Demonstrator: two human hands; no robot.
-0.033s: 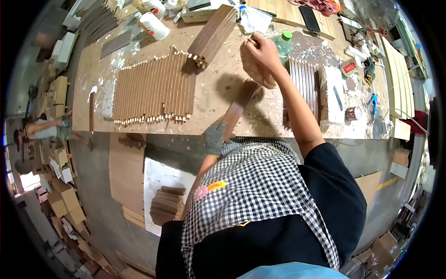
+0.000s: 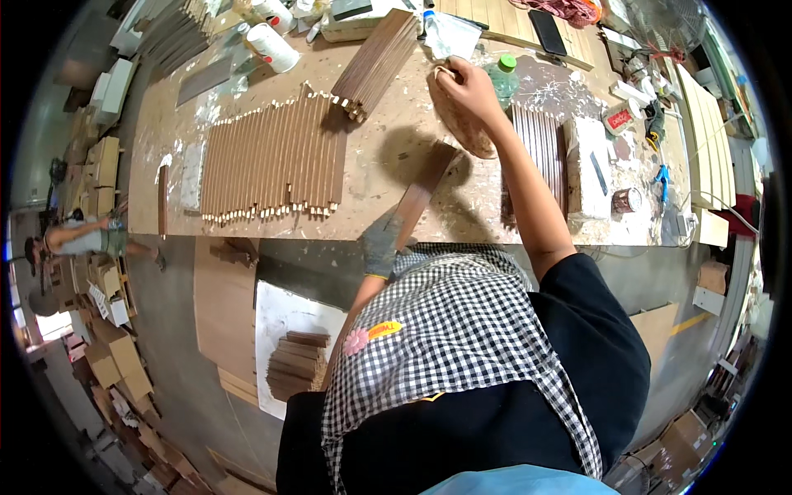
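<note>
My left hand closes around the board's seven-o'clock end, steadily, I should ensure; my right hand pinches a brown oval pad at one o'clock.

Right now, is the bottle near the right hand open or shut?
Shut: a green cap sits atop the bottle beside the right hand. Cannot tell how tight.

Board in left grip (gloved)

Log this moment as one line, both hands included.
left hand: gloved, holding brown wooden piece | right hand: gripping brown oval object | nearby: green-capped bottle
</note>
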